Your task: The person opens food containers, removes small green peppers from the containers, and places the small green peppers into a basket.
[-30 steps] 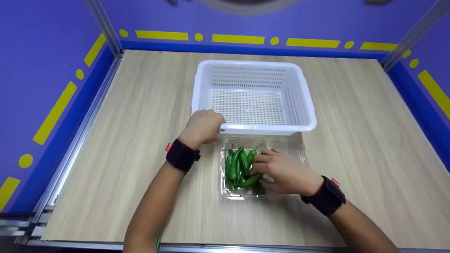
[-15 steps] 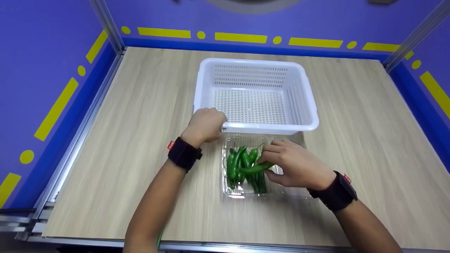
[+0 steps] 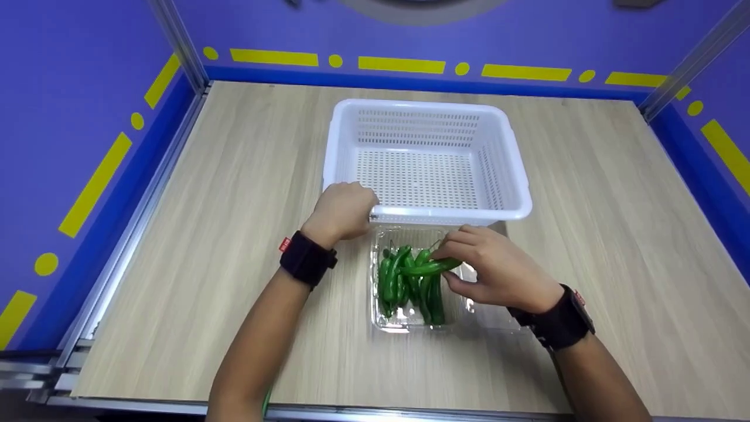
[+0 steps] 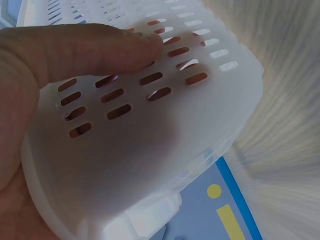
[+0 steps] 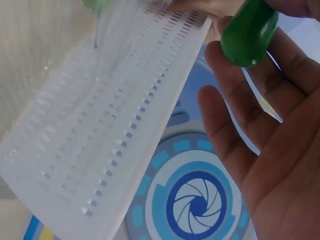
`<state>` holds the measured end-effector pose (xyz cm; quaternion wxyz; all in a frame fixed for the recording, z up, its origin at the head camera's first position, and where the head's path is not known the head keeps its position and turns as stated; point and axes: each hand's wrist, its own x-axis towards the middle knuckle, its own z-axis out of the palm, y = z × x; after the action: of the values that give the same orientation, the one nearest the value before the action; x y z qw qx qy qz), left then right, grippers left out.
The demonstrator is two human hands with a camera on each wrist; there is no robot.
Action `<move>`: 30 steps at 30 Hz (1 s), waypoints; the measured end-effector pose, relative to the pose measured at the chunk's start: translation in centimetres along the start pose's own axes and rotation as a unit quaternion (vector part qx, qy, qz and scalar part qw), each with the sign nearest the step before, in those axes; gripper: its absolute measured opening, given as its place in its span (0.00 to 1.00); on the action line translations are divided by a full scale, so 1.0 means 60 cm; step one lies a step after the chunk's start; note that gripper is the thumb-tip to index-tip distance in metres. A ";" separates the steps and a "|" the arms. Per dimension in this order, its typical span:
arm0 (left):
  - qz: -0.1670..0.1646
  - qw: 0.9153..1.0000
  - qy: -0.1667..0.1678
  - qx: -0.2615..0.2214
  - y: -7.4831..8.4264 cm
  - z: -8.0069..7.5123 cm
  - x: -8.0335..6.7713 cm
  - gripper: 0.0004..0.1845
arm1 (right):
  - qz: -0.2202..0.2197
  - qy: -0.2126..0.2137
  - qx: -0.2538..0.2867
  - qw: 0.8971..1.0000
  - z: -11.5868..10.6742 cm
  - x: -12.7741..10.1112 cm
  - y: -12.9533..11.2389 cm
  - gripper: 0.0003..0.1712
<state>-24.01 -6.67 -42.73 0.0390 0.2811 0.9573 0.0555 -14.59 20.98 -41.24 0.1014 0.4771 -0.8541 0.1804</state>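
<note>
The right hand (image 3: pixel 498 272) is pinching one green chili (image 3: pixel 432 268) betw. thumb and fingers and holding it crosswise, just above the rest of the chili pile (image 3: pixel 404 284), w/ its tip pointing left. In the right wrist view the butt end of that chili (image 5: pixel 249 33) is showing clamped at the fingertips, the palm otherwise spread wide. The left hand (image 3: pixel 343 210) is gripping the near left corner of the white basket (image 3: pixel 510 170), fingers curled over the rim; the left wrist view is showing a finger lying along the slotted wall (image 4: pixel 150 95), so the basket is being steadied.

Progress, judging by how things lie: early. The basket floor is showing no chilies at all, and the pile is sitting in the clear plastic tray (image 3: pixel 387 319) on the counter (image 3: pixel 234 176), just in front of the basket and touching or nearly touching its near wall. One chili is lifted clear of the pile but not yet over the basket rim. So approx. nothing is moved across yet; the one in hand is the first, and the whole pile, several chilies, exact count hard to tell since they're overlapping, is left.
</note>
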 end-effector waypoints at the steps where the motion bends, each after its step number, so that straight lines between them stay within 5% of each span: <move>1: -0.001 1.000 -0.001 0.001 -0.001 -0.001 0.000 0.20 | 0.003 0.001 -0.001 1.000 -0.003 0.002 0.000 0.16; 12: -0.005 1.000 -0.012 -0.008 0.003 0.003 0.002 0.20 | 0.024 -0.019 -0.002 1.000 -0.058 0.033 -0.008 0.14; 30: 0.001 1.000 0.004 -0.009 0.003 0.000 0.001 0.13 | 0.068 0.007 -0.001 0.998 -0.107 0.018 0.014 0.12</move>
<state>-24.00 -6.50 -42.69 0.0377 0.2814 0.9567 0.0650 -15.90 23.14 -35.18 0.0955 0.4168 -0.8838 0.1897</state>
